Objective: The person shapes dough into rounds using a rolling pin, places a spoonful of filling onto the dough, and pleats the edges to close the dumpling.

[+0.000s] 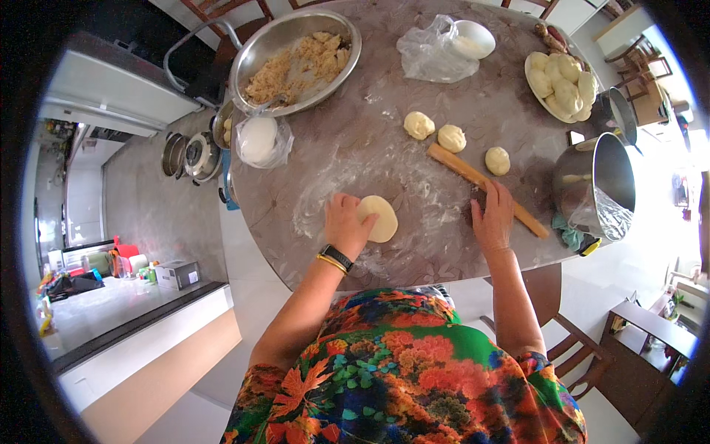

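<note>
A flat round of dough point(383, 221) lies on the floured tabletop in front of me. My left hand point(346, 225) has it by its left edge, thumb on top and fingers partly out of sight at the rim. To the right, my right hand point(493, 217) lies over a wooden rolling pin point(457, 165), with fingers across its middle. The pin slants from upper left to lower right, apart from the dough round. Just beyond it sit three dough balls: one at the left point(419, 125), one by the pin's far end point(451, 138) and one at the right point(497, 161).
A steel basin point(239, 72) of crumbly filling stands far left, beside a bagged white powder point(258, 139). At the back are a plastic bag point(435, 55) and a white bowl point(483, 36). A plate of dough pieces point(563, 83) and a steel pot point(574, 166) occupy the right side.
</note>
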Tool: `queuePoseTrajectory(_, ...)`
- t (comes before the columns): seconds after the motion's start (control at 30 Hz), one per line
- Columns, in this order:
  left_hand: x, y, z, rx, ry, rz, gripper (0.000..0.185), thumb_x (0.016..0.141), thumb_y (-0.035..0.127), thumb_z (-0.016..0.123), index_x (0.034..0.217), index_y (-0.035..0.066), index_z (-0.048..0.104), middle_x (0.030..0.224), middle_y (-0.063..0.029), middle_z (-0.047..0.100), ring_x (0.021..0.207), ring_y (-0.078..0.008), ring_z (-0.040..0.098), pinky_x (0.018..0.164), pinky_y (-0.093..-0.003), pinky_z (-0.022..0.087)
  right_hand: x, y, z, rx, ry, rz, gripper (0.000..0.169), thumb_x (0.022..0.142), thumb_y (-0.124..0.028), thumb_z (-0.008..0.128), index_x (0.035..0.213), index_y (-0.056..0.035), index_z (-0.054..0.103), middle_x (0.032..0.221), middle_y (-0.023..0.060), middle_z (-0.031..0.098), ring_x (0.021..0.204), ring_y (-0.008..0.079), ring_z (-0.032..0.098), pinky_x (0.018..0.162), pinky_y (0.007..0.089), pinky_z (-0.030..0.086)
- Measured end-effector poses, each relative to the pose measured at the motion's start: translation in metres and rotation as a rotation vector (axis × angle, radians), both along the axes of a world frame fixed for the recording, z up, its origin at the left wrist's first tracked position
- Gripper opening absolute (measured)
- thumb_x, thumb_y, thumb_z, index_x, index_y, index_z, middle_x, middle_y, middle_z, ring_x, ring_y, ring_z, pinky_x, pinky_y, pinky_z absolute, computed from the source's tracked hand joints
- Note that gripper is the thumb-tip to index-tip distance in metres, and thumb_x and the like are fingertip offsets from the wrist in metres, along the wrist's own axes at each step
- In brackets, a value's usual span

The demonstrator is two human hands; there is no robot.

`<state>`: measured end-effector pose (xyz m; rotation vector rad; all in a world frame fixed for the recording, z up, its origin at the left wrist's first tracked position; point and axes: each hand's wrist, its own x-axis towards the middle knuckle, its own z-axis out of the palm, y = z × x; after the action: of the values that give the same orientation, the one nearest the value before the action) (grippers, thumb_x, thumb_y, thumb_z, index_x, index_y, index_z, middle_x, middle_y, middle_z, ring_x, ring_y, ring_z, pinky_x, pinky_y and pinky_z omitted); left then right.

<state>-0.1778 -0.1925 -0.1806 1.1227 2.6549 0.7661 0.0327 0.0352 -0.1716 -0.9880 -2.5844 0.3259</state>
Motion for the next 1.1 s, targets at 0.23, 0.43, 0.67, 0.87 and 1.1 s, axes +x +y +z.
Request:
queuePoseTrajectory(0.23,0.007,-0.002,-0.012,-0.007,-0.352,0.146,0.045,0.073,0.024,0.074,0.106,0.002,0.054,0.091,-0.0163,0.064,0.083,-0.0341,0.064,0.072,-0.0416,0.05,0.017,0.029,-0.014,-0.004,-0.054,0.024,0.04,0.078,-0.01,0.067,0.116,-0.0059,0.055,0.105,0.0168,0.058,0.099,0.0374,0.055,0.085,0.0475,0.045)
queuePoseTrajectory(0.43,0.019,0.005,0.017,0.275,-0.997,0.234,0.043,0.088,0.023,0.066,0.122,0.001,0.049,0.107,-0.0113,0.064,0.095,-0.0208,0.066,0.071,-0.0348,0.054,0.021,0.031,-0.01,-0.158,-0.02,0.116,0.037,0.08,-0.012,0.066,0.115,-0.0076,0.056,0.103,0.0169,0.056,0.096,0.0378,0.056,0.08,0.0466,0.048)
queuePoseTrajectory(0.67,0.031,0.017,0.011,0.418,-1.369,0.576,0.03,0.09,0.016,0.064,0.116,0.006,0.052,0.111,-0.0059,0.063,0.095,-0.0168,0.064,0.076,-0.0328,0.054,-0.051,-0.014,0.026,-0.39,0.142,0.351,0.034,0.085,-0.013,0.065,0.117,-0.0058,0.057,0.102,0.0151,0.057,0.091,0.0362,0.059,0.075,0.0417,0.05)
queuePoseTrajectory(0.87,0.041,-0.004,-0.017,0.675,-1.519,0.727,0.024,0.088,0.014,0.066,0.109,0.006,0.058,0.103,-0.0066,0.066,0.09,-0.0169,0.065,0.075,-0.0306,0.054,-0.091,-0.058,0.006,-0.332,0.003,0.501,0.037,0.081,-0.014,0.068,0.116,-0.0064,0.058,0.102,0.0146,0.057,0.1,0.035,0.057,0.083,0.044,0.047)
queuePoseTrajectory(1.1,0.051,-0.001,-0.013,0.697,-1.493,0.724,0.016,0.089,0.013,0.063,0.103,0.006,0.061,0.098,-0.0065,0.066,0.084,-0.0152,0.065,0.072,-0.0289,0.053,-0.072,-0.086,-0.003,-0.141,-0.024,0.609,0.059,0.081,-0.024,0.067,0.134,-0.0071,0.047,0.139,0.0156,0.04,0.134,0.0369,0.033,0.107,0.0549,0.028)
